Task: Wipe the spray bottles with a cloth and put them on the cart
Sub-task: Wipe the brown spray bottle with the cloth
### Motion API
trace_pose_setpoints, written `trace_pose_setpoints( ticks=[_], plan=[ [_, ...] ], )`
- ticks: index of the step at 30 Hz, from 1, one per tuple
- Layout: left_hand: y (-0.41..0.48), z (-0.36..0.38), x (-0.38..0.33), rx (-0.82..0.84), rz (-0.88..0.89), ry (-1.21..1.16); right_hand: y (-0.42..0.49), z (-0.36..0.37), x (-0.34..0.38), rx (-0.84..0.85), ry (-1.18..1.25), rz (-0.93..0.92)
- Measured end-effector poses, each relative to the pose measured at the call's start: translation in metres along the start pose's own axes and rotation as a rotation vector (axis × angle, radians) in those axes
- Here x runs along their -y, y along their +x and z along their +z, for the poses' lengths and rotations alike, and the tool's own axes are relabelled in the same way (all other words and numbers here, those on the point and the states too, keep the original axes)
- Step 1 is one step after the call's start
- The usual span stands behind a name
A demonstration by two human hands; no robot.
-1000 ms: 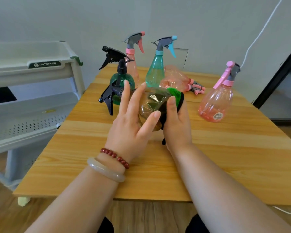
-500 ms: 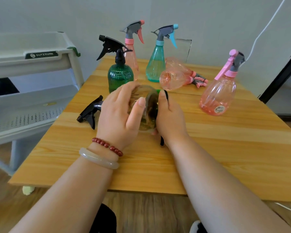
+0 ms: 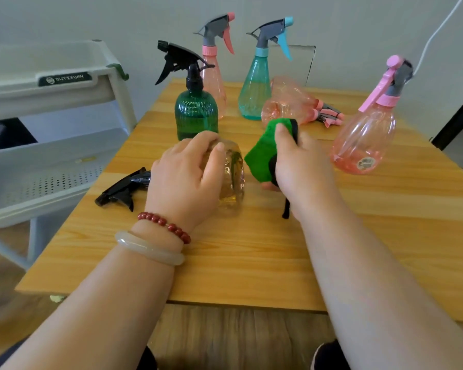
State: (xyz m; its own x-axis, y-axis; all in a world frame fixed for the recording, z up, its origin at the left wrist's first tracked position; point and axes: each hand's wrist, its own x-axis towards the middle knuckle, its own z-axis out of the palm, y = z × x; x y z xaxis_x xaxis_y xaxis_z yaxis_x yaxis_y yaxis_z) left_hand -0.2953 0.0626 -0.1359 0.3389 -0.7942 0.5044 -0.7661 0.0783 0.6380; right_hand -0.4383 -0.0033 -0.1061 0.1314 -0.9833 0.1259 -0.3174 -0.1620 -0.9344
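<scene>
Currently the amber bottle (image 3: 231, 180) is gripped sideways on the table (image 3: 251, 249) by the left hand (image 3: 187, 180); the green cloth (image 3: 262, 153), clutched in the right hand (image 3: 302, 166), should be pressed flat while the bottle is turned

Both forearms reach forward, bare. Left hand (image 3: 187, 177) palm down, fingers curled over amber bottle (image 3: 233, 180). Right hand (image 3: 300, 166) just beside, not touching it, thumb pinching green cloth (image 3: 262, 156).

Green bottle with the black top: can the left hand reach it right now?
Probably yes, but not while busy. The left hand grips the amber bottle lying on its side. The green bottle stands just behind it, with nothing between them.
</scene>
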Motion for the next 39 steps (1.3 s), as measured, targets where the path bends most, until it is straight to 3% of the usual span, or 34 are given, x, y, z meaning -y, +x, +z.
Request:
trace_pose_setpoints(
  ticks=[2,5,14,20,25,31,39],
  plan=[
    [0.0,0.0,-0.001,0.014,-0.013,0.0,0.0,-0.007,0.001,0.046,0.186,0.087],
    [0.001,0.0,0.0,0.034,-0.049,0.003,-0.008,-0.003,-0.006,0.163,0.215,0.109],
    [0.003,0.004,-0.003,0.012,-0.064,-0.016,-0.035,0.021,-0.003,0.185,0.075,-0.185],
    [0.004,0.004,-0.007,0.015,-0.08,-0.01,-0.028,0.022,-0.003,0.378,0.043,-0.031],
    [0.003,0.004,-0.007,0.018,-0.084,-0.008,-0.042,0.017,-0.003,0.519,0.112,-0.031],
    [0.0,0.003,-0.012,0.022,-0.118,0.009,-0.025,0.02,0.006,0.422,0.041,-0.006],
    [0.001,0.0,-0.012,0.028,-0.1,0.001,-0.061,0.015,-0.001,0.507,0.067,-0.008]
  ],
)
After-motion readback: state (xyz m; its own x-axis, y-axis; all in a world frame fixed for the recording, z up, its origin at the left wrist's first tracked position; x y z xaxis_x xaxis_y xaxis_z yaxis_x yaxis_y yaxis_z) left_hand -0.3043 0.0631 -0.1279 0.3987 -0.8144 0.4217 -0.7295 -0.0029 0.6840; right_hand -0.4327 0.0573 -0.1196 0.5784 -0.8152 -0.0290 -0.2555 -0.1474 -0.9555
